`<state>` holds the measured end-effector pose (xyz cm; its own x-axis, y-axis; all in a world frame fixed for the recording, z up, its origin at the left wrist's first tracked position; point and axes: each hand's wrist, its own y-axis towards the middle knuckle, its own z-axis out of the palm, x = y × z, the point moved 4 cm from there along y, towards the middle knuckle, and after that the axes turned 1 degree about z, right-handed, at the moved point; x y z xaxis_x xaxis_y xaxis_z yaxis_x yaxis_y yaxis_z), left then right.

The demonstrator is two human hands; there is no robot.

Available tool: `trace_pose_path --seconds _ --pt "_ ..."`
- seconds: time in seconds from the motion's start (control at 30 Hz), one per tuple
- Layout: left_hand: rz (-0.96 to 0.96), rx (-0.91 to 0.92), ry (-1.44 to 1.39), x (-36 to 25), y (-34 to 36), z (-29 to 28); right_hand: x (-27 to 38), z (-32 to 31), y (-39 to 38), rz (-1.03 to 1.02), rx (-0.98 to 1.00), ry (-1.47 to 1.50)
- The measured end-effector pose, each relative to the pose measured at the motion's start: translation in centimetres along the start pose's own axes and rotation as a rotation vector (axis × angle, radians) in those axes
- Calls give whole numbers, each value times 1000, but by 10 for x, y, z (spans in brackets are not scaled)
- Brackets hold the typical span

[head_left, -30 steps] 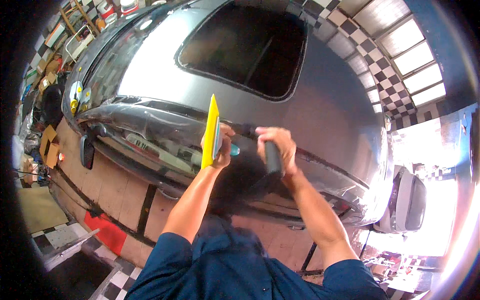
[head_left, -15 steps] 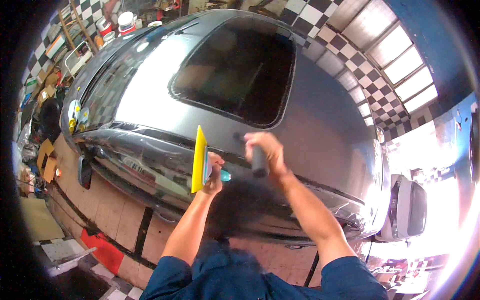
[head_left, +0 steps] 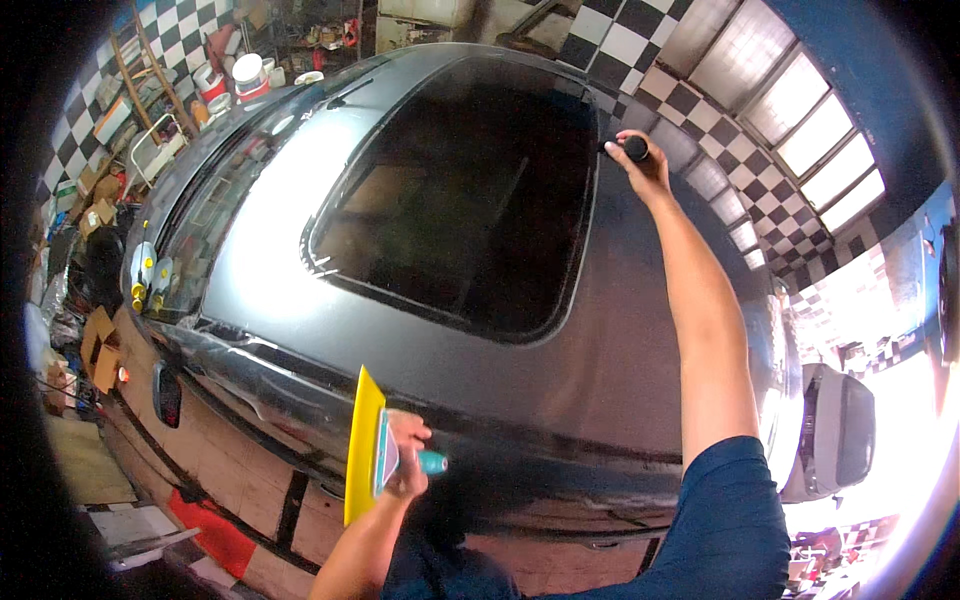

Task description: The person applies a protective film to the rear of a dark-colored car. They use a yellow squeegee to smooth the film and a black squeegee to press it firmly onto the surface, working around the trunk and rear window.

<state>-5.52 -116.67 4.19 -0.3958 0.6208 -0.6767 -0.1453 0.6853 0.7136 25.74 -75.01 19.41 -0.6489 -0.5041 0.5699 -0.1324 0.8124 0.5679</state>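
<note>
A dark grey car roof [head_left: 640, 330] spreads beneath my arms, with a large dark sunroof [head_left: 460, 200] in it. My left hand [head_left: 406, 455] is closed round the teal handle of a squeegee with a wide yellow blade [head_left: 364, 450]. It hovers near the roof's near edge, blade upright and turned to the left. Stretched far out, my right hand [head_left: 645, 170] grips a black-handled tool [head_left: 635, 149] at the sunroof's far right corner. The tool's handle end faces me; its working end is mostly hidden, so I cannot tell its kind or whether it touches the roof.
Buckets [head_left: 249, 73] and clutter stand beyond the car's front at the upper left. A side mirror [head_left: 168, 394] juts out on the near side. An open cardboard box [head_left: 100, 350] lies at left. Another grey vehicle [head_left: 838, 430] is behind, at right.
My right hand has reached away and to the right with the black-handled tool, along the sunroof's right side. My left hand has come down, nearer to me, with the squeegee. The view has shifted slightly.
</note>
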Motion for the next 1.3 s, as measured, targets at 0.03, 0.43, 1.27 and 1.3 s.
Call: trace_pose_path --seconds 0.03,0.43,1.27,1.3 --pt "-11 -9 -21 1 -4 -3 -3 8 8 10 10 21" --pt "-94 -103 -66 -2 9 -5 23 59 -76 -183 178 424" --pt "-45 -140 -153 4 3 -1 123 14 -153 -283 228 214" --pt "-44 -102 -112 3 6 1 106 10 -127 -170 205 72"
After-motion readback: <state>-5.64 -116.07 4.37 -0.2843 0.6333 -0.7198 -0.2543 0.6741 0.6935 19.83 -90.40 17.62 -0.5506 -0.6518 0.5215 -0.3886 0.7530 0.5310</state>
